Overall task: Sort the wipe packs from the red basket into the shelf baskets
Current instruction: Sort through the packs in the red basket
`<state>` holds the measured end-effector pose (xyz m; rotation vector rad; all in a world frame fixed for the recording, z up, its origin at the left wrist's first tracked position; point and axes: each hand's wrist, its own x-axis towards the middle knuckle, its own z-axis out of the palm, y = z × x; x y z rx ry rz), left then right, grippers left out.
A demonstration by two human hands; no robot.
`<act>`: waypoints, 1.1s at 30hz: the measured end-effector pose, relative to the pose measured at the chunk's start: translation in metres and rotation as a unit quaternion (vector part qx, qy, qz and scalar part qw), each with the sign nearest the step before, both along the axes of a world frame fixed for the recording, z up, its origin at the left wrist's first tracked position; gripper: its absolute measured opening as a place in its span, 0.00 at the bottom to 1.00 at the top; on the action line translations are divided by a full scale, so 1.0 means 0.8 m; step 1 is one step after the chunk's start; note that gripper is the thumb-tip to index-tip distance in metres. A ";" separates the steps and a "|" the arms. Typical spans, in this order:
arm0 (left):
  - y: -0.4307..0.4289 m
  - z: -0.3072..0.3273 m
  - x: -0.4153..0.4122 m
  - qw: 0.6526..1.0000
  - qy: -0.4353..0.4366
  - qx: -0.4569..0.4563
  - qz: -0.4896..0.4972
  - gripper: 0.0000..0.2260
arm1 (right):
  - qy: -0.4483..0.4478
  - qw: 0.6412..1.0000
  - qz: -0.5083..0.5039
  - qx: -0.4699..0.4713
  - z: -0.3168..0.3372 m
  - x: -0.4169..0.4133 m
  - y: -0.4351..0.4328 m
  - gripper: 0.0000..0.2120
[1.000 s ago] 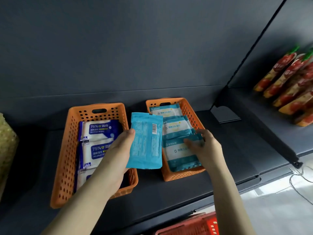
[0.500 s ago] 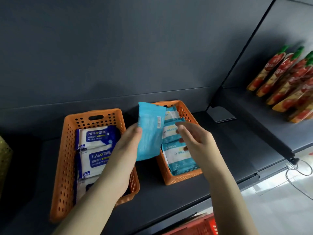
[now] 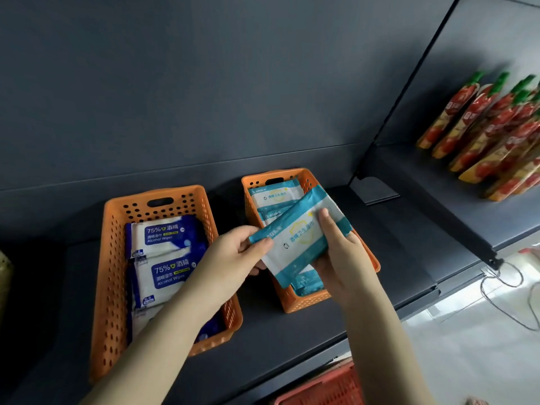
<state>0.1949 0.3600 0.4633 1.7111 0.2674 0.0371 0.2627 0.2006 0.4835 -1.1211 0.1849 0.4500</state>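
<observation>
Both hands hold one teal-and-white wipe pack (image 3: 295, 238), face up and tilted, over the right orange basket (image 3: 306, 299). My left hand (image 3: 233, 255) pinches its near-left corner. My right hand (image 3: 342, 255) grips its right side, thumb on top. Under it, more teal packs (image 3: 274, 194) lie in that basket. The left orange basket (image 3: 114, 258) holds blue-and-white alcohol wipe packs (image 3: 163, 232), partly hidden by my left forearm. A corner of the red basket (image 3: 324, 387) shows at the bottom edge.
The baskets stand on a dark shelf (image 3: 394, 244) with a dark back panel. To the right, a higher shelf carries red and yellow sauce pouches (image 3: 491, 130). A cable (image 3: 508, 290) lies on the pale floor at the lower right. A yellowish object (image 3: 4, 276) sits at the left edge.
The teal pack, held upright by my left hand alone, has been turned face up and moved right over the right basket. My right hand has taken hold of it too.
</observation>
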 end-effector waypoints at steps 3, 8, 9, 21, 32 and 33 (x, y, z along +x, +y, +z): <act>-0.002 -0.005 0.004 0.999 0.003 -0.029 0.036 0.04 | 0.002 0.999 -0.004 -0.032 -0.006 0.006 -0.003 0.12; 0.002 -0.008 0.023 0.991 -0.011 -0.070 0.114 0.04 | -0.077 0.984 0.067 -0.143 -0.010 0.025 -0.023 0.12; 0.002 -0.007 0.029 0.991 -0.017 -0.061 0.117 0.04 | -0.096 0.979 0.061 -0.167 -0.010 0.034 -0.025 0.11; 0.019 -0.023 0.099 0.985 0.030 -0.026 0.169 0.20 | -0.156 0.949 0.028 -0.272 -0.048 0.184 0.021 0.12; 0.014 -0.048 0.108 0.989 0.054 0.035 0.137 0.23 | -0.367 0.752 0.083 -0.541 -0.079 0.195 0.044 0.21; 0.014 -0.048 0.108 0.989 0.054 0.036 0.134 0.23 | -0.374 0.739 0.096 -0.551 -0.080 0.193 0.043 0.19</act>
